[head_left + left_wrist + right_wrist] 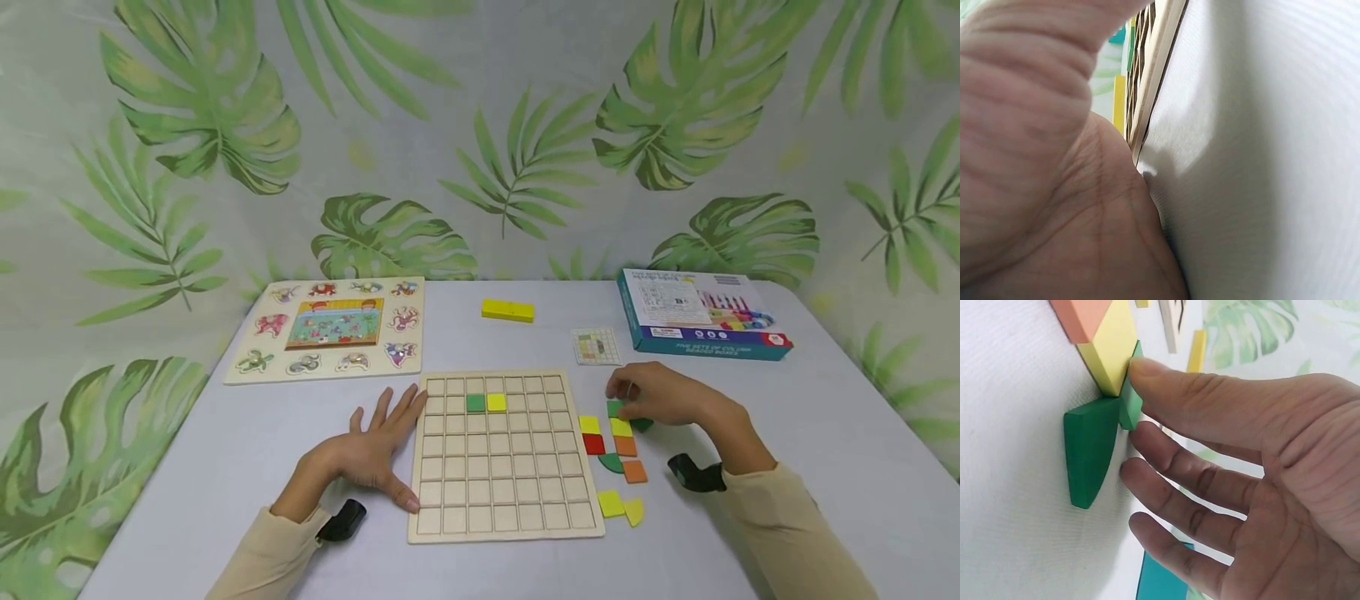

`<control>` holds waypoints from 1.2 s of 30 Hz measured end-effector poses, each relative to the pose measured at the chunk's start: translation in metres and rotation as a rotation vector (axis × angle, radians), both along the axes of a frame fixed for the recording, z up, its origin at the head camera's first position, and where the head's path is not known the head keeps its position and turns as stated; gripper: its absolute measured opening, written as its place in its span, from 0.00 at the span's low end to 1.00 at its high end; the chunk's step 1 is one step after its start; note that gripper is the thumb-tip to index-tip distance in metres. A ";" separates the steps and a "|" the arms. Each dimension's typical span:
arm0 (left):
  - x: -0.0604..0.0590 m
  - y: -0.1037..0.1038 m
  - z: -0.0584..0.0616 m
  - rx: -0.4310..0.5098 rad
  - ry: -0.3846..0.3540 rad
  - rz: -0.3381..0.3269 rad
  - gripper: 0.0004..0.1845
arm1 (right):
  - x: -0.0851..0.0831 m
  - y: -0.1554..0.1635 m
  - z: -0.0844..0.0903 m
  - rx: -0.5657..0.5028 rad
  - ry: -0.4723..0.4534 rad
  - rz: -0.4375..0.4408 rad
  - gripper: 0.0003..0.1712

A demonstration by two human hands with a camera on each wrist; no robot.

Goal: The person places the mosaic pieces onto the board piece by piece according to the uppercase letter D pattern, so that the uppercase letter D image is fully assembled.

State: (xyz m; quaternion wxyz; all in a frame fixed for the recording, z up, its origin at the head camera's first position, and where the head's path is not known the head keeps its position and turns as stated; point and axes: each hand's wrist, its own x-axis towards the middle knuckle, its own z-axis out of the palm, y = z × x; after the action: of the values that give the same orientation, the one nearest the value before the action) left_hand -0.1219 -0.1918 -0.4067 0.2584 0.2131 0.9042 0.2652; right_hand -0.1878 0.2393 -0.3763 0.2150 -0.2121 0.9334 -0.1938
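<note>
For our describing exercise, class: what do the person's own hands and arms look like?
The left hand and right hand are ungloved, with no rings visible. The left sleeve and right sleeve are plain beige. A small black device sits near each cuff, one left, one right; no cables show.

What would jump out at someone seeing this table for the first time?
Probably the big wooden grid board in the middle of the table, with a green square and a yellow square side by side near its far edge. The left hand touches its left edge, while the right hand touches a green piece among loose coloured pieces on the other side. A bold leaf-patterned backdrop rises behind.
</note>
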 end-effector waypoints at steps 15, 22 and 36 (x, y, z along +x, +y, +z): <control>0.000 -0.001 0.000 -0.007 0.013 0.006 0.81 | -0.001 -0.004 0.000 -0.013 -0.003 0.011 0.10; 0.000 -0.001 -0.002 -0.004 0.008 0.006 0.81 | -0.002 -0.004 0.001 -0.017 -0.010 0.024 0.08; -0.001 -0.001 -0.001 -0.012 0.016 0.003 0.81 | -0.008 -0.047 0.022 -0.091 0.153 0.197 0.03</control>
State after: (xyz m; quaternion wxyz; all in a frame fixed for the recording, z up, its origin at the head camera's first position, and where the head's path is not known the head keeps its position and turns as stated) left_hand -0.1228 -0.1930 -0.4078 0.2519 0.2121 0.9081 0.2586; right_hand -0.1957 0.1923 -0.3544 0.1514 -0.3264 0.9120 -0.1969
